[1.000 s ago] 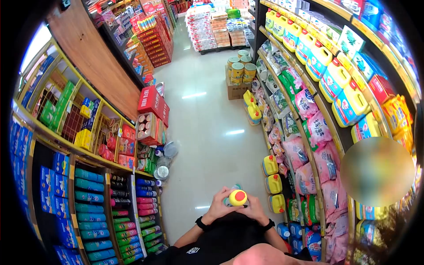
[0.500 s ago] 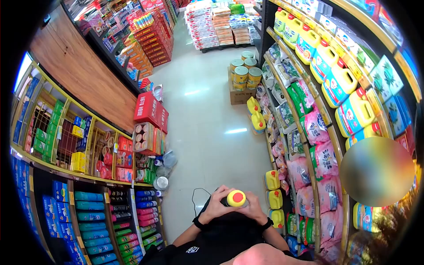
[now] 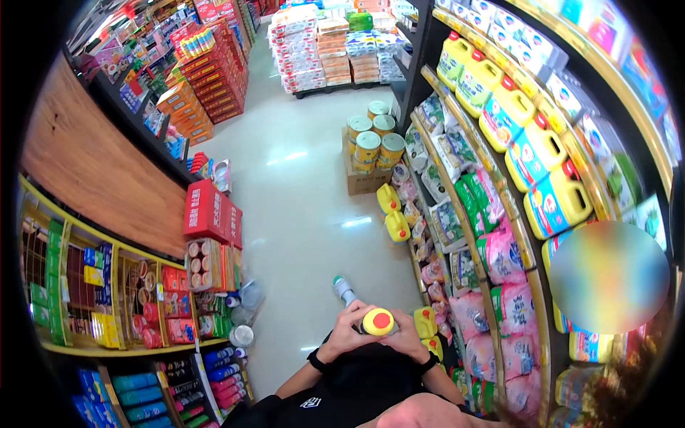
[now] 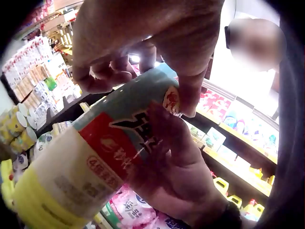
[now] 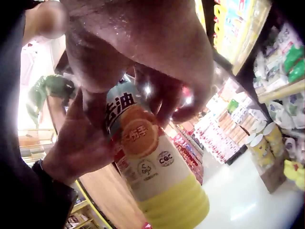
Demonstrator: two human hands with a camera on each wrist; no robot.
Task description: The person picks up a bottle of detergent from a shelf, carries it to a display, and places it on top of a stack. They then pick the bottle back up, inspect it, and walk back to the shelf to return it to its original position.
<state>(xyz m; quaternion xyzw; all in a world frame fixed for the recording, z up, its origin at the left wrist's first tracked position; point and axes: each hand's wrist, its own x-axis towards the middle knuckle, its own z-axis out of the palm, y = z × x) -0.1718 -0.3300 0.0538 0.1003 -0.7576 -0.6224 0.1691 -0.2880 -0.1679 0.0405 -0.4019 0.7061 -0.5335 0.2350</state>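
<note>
Both hands hold a dish soap bottle [image 3: 378,322] in front of the body. From above, its round yellow end with a red disc faces the head camera. My left hand [image 3: 344,334] grips it on the left side, and my right hand [image 3: 405,337] curls round it on the right. In the left wrist view the bottle [image 4: 71,167] shows a blue-green upper part, a red and white label and a yellow lower end. An orange slice is printed on the bottle [image 5: 155,157] in the right wrist view. The hands hide part of its upper half.
A shop aisle with a pale shiny floor [image 3: 307,221] runs ahead. On the right, a shelf carries yellow jugs [image 3: 556,203] and pink bags [image 3: 503,257]. Large tins [image 3: 367,146] stand on a carton there. Red boxes [image 3: 207,214] line the left, and stacked packs [image 3: 332,53] stand at the back.
The head view has shifted: tins, red boxes and back stacks now sit further left and look closer. A shoe shows ahead of the hands. Both hands keep their hold on the dish soap bottle.
</note>
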